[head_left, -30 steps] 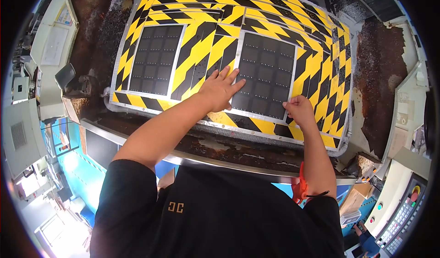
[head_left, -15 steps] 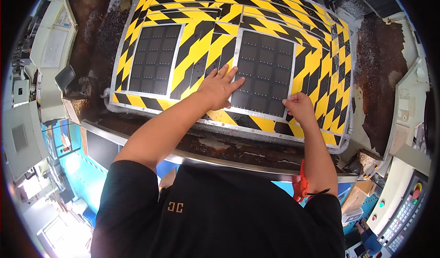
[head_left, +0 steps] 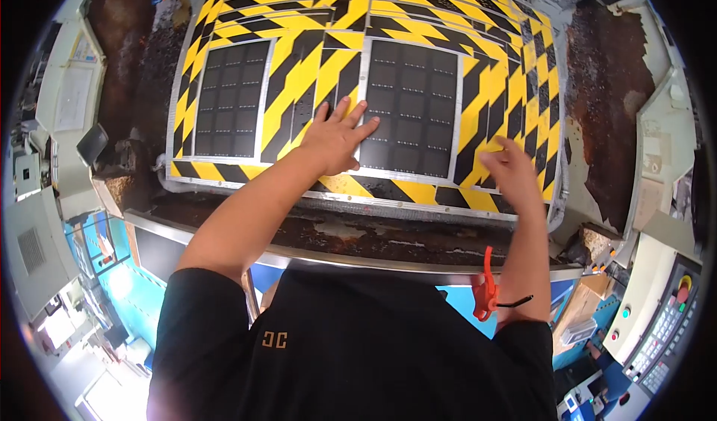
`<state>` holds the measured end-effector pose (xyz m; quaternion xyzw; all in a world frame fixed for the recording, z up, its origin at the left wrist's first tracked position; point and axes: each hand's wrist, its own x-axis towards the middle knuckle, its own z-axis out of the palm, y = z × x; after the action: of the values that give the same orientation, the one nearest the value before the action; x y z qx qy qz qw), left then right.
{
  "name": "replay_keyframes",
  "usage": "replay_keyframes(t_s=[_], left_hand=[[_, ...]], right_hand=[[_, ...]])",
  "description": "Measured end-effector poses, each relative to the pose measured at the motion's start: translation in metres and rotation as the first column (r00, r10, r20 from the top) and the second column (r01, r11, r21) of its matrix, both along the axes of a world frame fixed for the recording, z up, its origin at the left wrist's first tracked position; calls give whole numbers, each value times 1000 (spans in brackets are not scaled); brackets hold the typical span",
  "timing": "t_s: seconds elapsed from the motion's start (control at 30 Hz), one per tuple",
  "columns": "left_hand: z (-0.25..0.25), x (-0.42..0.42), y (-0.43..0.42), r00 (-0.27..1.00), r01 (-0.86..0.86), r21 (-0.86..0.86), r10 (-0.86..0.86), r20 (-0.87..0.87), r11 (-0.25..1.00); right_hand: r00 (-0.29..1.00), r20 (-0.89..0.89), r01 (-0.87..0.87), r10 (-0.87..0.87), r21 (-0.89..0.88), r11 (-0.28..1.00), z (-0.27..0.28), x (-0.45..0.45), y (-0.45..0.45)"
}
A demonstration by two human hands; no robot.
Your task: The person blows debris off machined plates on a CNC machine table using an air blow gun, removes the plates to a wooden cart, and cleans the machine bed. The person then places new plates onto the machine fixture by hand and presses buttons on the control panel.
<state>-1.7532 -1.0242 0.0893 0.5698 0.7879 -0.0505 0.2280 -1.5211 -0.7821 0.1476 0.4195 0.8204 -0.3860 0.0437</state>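
Note:
My left hand [head_left: 334, 138] lies flat with spread fingers on the striped yellow-and-black surface [head_left: 299, 96]. Its thumb and fingertips reach the left edge of the right-hand dark panel [head_left: 412, 111], which is marked off in squares by rows of small light dots. To the right of that panel, my right hand [head_left: 514, 173] is slightly blurred, its fingers loosely bent and apart, with nothing visible in them. It is over the striped tape, away from the panel's edge. A second dark panel [head_left: 231, 100] of the same kind lies left of my left hand.
Rusty, wet metal [head_left: 606, 107] surrounds the striped plate. A metal rail [head_left: 418, 277] runs between it and my body. At lower right stands a control panel [head_left: 661, 331] with buttons and a red knob. Another person [head_left: 616, 380] is partly visible beyond it.
My right hand has come off the right panel's lower right edge and moved right, its pinch loosened. My left hand stays pressed on the surface. The whole view has shifted slightly.

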Motion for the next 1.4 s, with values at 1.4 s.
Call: replay_keyframes(t_s=[1.4], left_hand=[[-5,68,15,992,-16,62,8,124,998]], right_hand=[[926,-11,-303,378,575,760,20,198,-172]])
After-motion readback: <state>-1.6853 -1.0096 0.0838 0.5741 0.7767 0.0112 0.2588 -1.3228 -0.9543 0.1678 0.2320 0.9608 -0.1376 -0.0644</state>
